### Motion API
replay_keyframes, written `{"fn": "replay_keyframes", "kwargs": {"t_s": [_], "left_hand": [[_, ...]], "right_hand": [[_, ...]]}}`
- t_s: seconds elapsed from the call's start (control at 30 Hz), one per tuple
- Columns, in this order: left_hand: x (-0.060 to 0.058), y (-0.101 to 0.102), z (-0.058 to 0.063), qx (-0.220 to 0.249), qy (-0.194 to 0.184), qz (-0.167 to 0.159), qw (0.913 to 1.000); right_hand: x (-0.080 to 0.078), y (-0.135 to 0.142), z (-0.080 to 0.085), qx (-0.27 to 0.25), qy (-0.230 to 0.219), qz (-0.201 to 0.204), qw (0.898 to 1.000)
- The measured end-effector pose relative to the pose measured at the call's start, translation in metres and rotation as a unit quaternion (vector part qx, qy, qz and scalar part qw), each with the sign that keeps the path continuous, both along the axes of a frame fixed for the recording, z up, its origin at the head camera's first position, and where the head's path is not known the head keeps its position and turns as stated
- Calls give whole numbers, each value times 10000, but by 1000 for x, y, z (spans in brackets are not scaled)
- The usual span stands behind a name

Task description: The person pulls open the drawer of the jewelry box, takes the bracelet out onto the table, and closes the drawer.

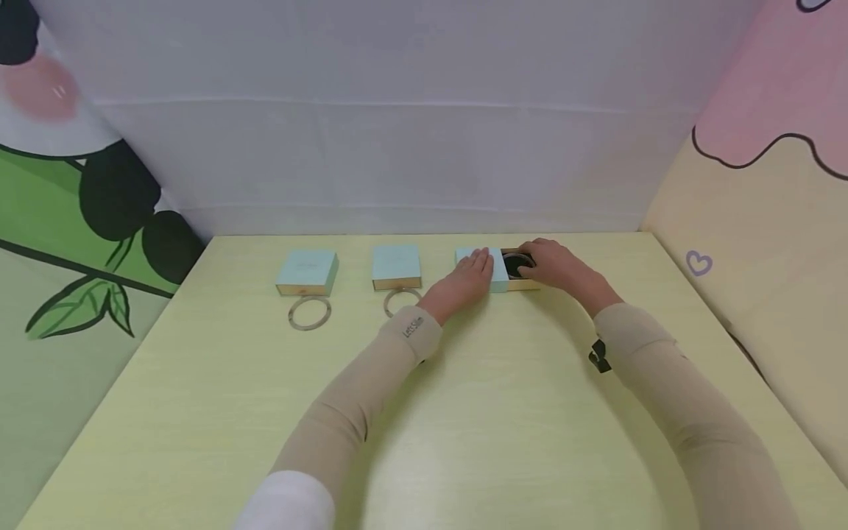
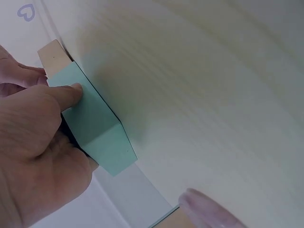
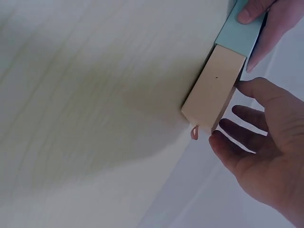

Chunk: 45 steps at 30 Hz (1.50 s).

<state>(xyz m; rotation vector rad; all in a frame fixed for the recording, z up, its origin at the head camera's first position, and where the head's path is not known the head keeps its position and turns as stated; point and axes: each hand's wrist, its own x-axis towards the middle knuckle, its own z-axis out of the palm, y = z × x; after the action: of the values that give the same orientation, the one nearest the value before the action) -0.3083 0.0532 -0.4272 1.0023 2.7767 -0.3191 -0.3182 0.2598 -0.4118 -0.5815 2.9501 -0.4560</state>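
Observation:
A light-blue drawer box [image 1: 500, 274] stands at the table's back right, its tan drawer [image 3: 214, 88] slid partway out to the right. My left hand [image 1: 467, 278] grips the blue sleeve [image 2: 92, 107], thumb pressed on its front side and fingers across the top. At the drawer's open top is my right hand [image 1: 553, 263], thumb and fingers spread over its edge. A ring-shaped rim, like a bangle, shows around the drawer's dark inside [image 1: 515, 266]. I cannot tell whether the right fingertips pinch it. A small ribbon loop [image 3: 194, 133] hangs from the drawer's end.
Two more light-blue boxes, one at the left [image 1: 307, 271] and one in the middle [image 1: 396, 265], stand along the table's back. A silver bangle [image 1: 309, 313] lies before the left one; another bangle [image 1: 391, 302] is partly hidden by my left arm. Cloth walls [image 1: 424, 162] surround the table.

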Motion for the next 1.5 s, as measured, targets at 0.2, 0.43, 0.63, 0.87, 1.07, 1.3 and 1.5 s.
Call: {"fn": "replay_keyframes", "kwargs": {"t_s": [0.2, 0.43, 0.63, 0.87, 1.07, 1.3, 1.5], "left_hand": [[-1, 2, -1, -87, 64, -12, 9999], [3, 2, 2, -237, 163, -99, 9995], [7, -1, 5, -489, 444, -333, 9973], [6, 0, 6, -397, 404, -249, 9981], [6, 4, 4, -54, 143, 11, 9999], [7, 4, 4, 64, -22, 243, 9997], [4, 5, 3, 11, -98, 223, 9997]], "right_hand": [[-5, -9, 10, 97, -322, 196, 9992], [-13, -20, 14, 171, -923, 135, 9955], [-20, -29, 16, 539, -1035, 19, 9932], [-22, -31, 19, 751, -980, -103, 9923], [-22, -30, 16, 552, -1023, -208, 9930], [-24, -30, 13, 537, -1101, -251, 9921], [-23, -25, 12, 470, -944, -166, 9943]]}}
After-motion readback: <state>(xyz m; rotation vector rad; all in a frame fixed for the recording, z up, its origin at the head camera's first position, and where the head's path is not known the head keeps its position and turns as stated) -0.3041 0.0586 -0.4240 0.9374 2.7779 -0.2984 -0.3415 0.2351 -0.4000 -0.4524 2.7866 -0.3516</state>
